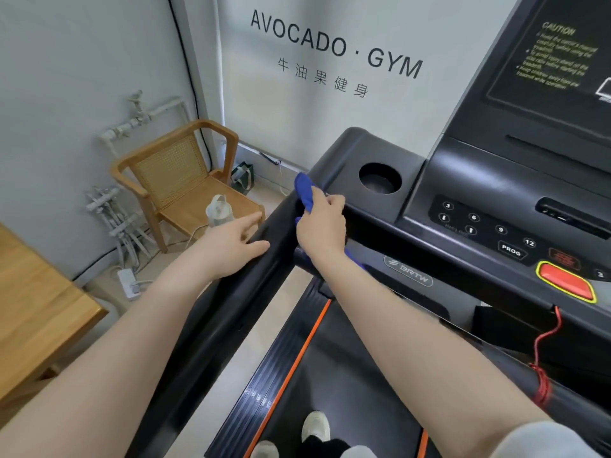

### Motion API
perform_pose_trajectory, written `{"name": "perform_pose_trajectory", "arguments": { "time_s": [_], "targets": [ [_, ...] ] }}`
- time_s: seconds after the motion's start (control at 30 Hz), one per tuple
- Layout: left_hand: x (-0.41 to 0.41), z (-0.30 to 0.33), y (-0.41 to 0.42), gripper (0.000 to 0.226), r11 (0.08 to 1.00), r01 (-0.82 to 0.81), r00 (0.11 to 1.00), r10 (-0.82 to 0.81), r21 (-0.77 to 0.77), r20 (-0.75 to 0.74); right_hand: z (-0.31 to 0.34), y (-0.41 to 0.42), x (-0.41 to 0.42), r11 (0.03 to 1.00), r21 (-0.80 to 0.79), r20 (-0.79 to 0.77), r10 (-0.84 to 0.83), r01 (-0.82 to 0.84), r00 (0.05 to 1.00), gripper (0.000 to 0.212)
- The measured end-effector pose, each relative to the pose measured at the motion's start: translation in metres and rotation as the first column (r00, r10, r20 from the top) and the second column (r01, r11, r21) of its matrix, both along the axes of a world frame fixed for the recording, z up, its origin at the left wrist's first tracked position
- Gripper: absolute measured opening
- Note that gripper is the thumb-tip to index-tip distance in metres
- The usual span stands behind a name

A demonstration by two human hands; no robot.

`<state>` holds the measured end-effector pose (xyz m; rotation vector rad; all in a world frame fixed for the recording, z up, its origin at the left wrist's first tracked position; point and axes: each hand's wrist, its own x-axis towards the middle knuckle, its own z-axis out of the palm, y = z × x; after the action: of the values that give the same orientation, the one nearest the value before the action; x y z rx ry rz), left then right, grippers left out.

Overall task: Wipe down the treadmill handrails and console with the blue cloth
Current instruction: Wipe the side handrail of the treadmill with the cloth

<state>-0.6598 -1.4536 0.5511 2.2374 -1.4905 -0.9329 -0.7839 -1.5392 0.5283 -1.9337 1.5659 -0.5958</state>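
The right hand (322, 226) grips the blue cloth (305, 191) against the handrail (231, 302). Just beside it, the left hand (231, 242) rests open-fingered on the same rail.

the blue cloth (305, 193) is bunched up against my treadmill's black left handrail (231, 302). just beside it sits the dark console (496, 200).

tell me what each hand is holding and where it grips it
The right hand grips the blue cloth around its bunched middle, against the left handrail. The left hand holds nothing, resting open on that handrail.
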Motion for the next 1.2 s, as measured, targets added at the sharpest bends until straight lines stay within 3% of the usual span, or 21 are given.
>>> {"name": "perform_pose_trajectory", "arguments": {
  "time_s": [0.2, 0.27, 0.37, 0.53, 0.63, 0.73, 0.97, 1.2],
  "targets": [
    [0.002, -0.016, 0.013, 0.046, 0.996, -0.018, 0.997, 0.011, -0.082, -0.079, 0.0, 0.057, 0.023, 0.974, -0.15, -0.237, 0.129, -0.168, 0.963, 0.046],
    [0.002, -0.016, 0.012, 0.03, 0.996, -0.021, 0.998, 0.016, -0.092, -0.053, -0.006, 0.076, 0.024, 0.96, -0.174, -0.272, 0.169, -0.221, 0.947, 0.049],
    [0.002, -0.016, 0.011, 0.024, 0.994, -0.019, 0.999, 0.015, -0.106, -0.036, -0.012, 0.086, 0.019, 0.946, -0.202, -0.275, 0.193, -0.253, 0.942, 0.056],
    [0.004, -0.019, 0.007, 0.041, 0.995, -0.004, 0.999, -0.002, -0.1, -0.051, -0.025, 0.061, 0.014, 0.936, -0.264, -0.128, 0.204, -0.232, 0.97, 0.051],
    [0.005, -0.02, 0.005, 0.057, 0.997, -0.019, 0.996, 0.011, -0.078, -0.091, -0.027, 0.033, 0.01, 0.9, -0.371, -0.176, 0.175, -0.23, 0.969, 0.046],
    [0.007, -0.022, 0.005, 0.059, 0.998, -0.041, 0.991, 0.034, -0.056, -0.127, -0.029, 0.011, 0.013, 0.885, -0.426, -0.257, 0.08, -0.187, 0.963, 0.045],
    [0.003, -0.02, 0.012, 0.055, 0.996, -0.033, 0.997, 0.026, -0.082, -0.074, -0.027, 0.006, 0.014, 0.941, -0.314, -0.042, 0.123, -0.13, 0.992, 0.036],
    [0.023, -0.013, 0.022, 0.048, 0.995, -0.103, 0.882, 0.092, 0.002, -0.463, -0.058, 0.095, 0.015, 0.914, -0.333, 0.124, 0.284, -0.23, 0.951, 0.044]
  ]
}}
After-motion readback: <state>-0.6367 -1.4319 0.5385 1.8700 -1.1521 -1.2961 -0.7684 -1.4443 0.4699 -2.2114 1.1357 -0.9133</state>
